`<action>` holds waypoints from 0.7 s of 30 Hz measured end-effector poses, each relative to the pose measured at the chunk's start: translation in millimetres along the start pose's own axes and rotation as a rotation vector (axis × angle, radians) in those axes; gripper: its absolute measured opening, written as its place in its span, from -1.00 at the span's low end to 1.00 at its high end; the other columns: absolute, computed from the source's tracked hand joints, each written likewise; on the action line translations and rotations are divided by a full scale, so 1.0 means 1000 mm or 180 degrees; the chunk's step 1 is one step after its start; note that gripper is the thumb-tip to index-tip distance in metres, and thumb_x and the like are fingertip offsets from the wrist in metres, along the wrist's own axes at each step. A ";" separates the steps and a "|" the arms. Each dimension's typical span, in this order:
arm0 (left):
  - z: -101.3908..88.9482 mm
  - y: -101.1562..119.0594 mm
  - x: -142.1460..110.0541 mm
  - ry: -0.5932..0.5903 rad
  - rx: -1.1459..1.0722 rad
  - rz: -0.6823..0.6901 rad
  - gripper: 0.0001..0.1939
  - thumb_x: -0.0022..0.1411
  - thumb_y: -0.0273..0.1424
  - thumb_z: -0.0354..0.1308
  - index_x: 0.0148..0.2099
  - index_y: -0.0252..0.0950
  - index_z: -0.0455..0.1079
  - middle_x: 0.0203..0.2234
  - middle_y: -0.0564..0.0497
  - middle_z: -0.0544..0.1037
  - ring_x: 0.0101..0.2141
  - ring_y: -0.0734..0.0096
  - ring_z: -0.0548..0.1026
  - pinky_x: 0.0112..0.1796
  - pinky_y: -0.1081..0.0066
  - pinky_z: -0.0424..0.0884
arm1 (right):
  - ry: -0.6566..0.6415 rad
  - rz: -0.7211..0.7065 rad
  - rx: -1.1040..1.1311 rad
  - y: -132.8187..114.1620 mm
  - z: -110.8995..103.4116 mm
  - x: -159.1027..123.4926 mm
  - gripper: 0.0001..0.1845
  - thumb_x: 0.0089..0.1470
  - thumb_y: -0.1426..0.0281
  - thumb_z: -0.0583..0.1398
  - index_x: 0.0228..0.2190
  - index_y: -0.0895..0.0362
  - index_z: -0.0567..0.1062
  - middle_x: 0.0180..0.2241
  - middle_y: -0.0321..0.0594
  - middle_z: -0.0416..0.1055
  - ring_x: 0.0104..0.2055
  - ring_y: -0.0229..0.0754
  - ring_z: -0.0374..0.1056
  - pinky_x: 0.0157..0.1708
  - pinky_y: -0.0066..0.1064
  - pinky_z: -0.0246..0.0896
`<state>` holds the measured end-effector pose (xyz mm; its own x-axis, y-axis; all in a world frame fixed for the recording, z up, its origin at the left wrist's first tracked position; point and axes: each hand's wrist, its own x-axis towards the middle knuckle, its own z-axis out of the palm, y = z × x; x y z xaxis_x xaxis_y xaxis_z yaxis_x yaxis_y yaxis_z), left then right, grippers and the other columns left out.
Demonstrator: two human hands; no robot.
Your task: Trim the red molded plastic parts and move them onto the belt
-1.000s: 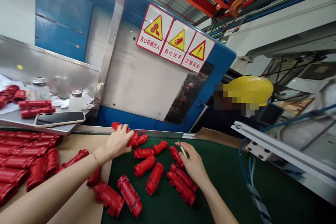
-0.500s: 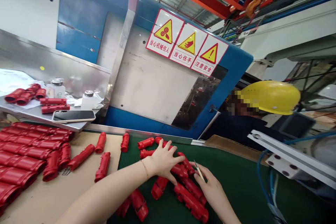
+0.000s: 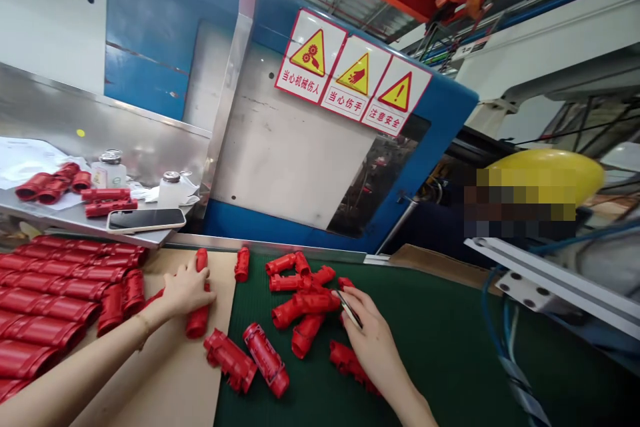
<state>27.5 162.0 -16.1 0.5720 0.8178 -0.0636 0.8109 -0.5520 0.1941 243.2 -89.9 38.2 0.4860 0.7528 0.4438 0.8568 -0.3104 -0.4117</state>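
Observation:
Several red plastic tube parts (image 3: 300, 303) lie loose on a green belt (image 3: 430, 340). My left hand (image 3: 186, 290) rests on red tube parts (image 3: 199, 320) lying on a sheet of cardboard (image 3: 165, 380) at the left; its fingers curl over them. My right hand (image 3: 370, 340) sits on the belt among the red parts and pinches a thin metal tool (image 3: 347, 307) between thumb and fingers. Rows of the same red parts (image 3: 50, 293) are lined up at the far left.
A phone (image 3: 145, 219), two small bottles (image 3: 110, 168) and more red parts lie on a steel shelf (image 3: 60, 220) at the left. Behind the belt stands a blue machine with warning signs (image 3: 350, 83). A person in a yellow hard hat (image 3: 545, 173) works at the right.
My left hand has moved left from the pile on the belt to the parts on the cardboard. My right hand has stayed on the belt with the thin tool.

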 end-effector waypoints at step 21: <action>-0.014 0.037 0.016 0.0965 -0.1442 0.1393 -0.70 0.09 -0.41 0.14 -0.09 -0.30 0.28 -0.06 -0.08 0.30 -0.09 0.19 0.31 -0.11 0.11 0.27 | 0.0409 0.0061 0.0263 -0.014 -0.025 -0.035 -0.74 0.00 0.43 0.06 -0.32 0.09 0.52 -0.10 -0.10 0.32 -0.09 -0.10 0.32 -0.12 -0.30 0.25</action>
<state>65.1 156.6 3.4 0.7212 0.5813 0.3767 0.3447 -0.7729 0.5328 218.6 -125.9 48.4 0.5248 0.6651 0.5313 0.8326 -0.2713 -0.4829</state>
